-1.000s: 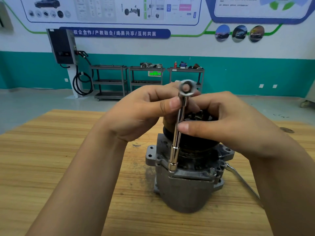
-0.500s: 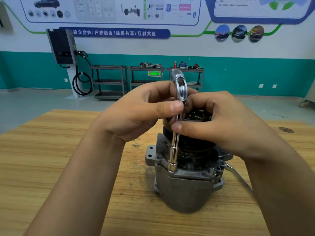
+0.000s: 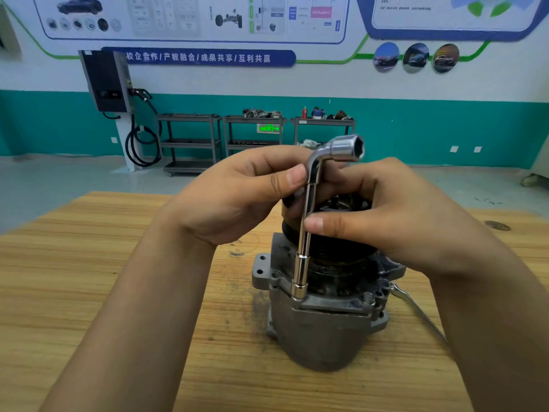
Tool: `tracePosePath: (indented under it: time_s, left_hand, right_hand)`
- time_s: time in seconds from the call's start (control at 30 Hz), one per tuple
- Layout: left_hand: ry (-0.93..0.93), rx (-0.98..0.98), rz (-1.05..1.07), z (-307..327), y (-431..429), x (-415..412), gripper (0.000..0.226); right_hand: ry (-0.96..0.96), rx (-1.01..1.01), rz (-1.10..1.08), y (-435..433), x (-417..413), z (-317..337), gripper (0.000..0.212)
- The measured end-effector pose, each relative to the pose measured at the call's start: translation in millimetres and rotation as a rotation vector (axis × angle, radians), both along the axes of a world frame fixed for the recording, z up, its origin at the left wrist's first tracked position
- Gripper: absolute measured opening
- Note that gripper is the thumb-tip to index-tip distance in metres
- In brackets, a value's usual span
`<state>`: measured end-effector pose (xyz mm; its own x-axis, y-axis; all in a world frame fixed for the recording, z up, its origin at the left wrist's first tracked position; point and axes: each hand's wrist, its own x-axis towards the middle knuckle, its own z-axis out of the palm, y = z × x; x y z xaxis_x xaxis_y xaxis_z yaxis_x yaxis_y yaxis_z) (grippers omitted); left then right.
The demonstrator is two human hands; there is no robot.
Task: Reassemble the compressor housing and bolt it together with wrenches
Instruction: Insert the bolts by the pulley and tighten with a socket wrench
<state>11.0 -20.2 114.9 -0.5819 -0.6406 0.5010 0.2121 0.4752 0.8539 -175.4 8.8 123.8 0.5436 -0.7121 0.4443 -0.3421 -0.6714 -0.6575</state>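
Two hands work one L-shaped socket wrench point(image 3: 307, 221) above a grey compressor housing point(image 3: 320, 331), which stands upright on a wooden table point(image 3: 89, 263). The wrench's long shaft rises almost vertically from the housing's front-left flange, where its lower socket is seated. The short arm at the top points right, its open hex end showing. The left hand point(image 3: 237, 194) pinches the shaft just under the bend, thumb in front and fingers curled behind. The right hand point(image 3: 395, 221) pinches it lower, thumb tip against the shaft above the housing's dark pulley point(image 3: 341, 248). A bolt head point(image 3: 368, 298) sits on the housing's front-right flange. Just right of the housing, a second wrench point(image 3: 416, 310) lies flat. Far behind the housing, shelf carts point(image 3: 190, 141) line a teal wall.
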Motion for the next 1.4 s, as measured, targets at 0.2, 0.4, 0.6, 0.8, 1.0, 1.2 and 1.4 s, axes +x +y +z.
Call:
tracePosePath:
  time_s: [0.2, 0.4, 0.6, 0.8, 1.0, 1.2, 1.4]
  left_hand:
    - [0.001, 0.015, -0.083, 3, 1, 2, 0.034]
    - [-0.037, -0.012, -0.044, 5, 3, -2, 0.033]
    - [-0.032, -0.011, -0.001, 5, 3, -4, 0.034]
    - [-0.035, 0.002, 0.015, 2, 1, -2, 0.021]
    - [-0.038, 0.012, 0.006, 1, 1, -1, 0.024]
    - [-0.033, 0.01, -0.02, 4, 6, -4, 0.049]
    - [-0.023, 0.023, -0.013, 5, 6, -7, 0.036]
  right_hand:
    - [-0.01, -0.03, -0.035, 1, 4, -1, 0.027]
    - [0.02, -0.036, -0.06, 5, 7, 2, 0.033]
    - [0.026, -0.041, -0.086, 6, 9, 2, 0.024]
    - [0.015, -0.013, -0.039, 4, 2, 1, 0.017]
    - [0.024, -0.032, -0.03, 2, 2, 0, 0.016]
    - [0.02, -0.063, -0.083, 4, 7, 0, 0.029]
    - [-0.01, -0.066, -0.11, 6, 11, -1, 0.028]
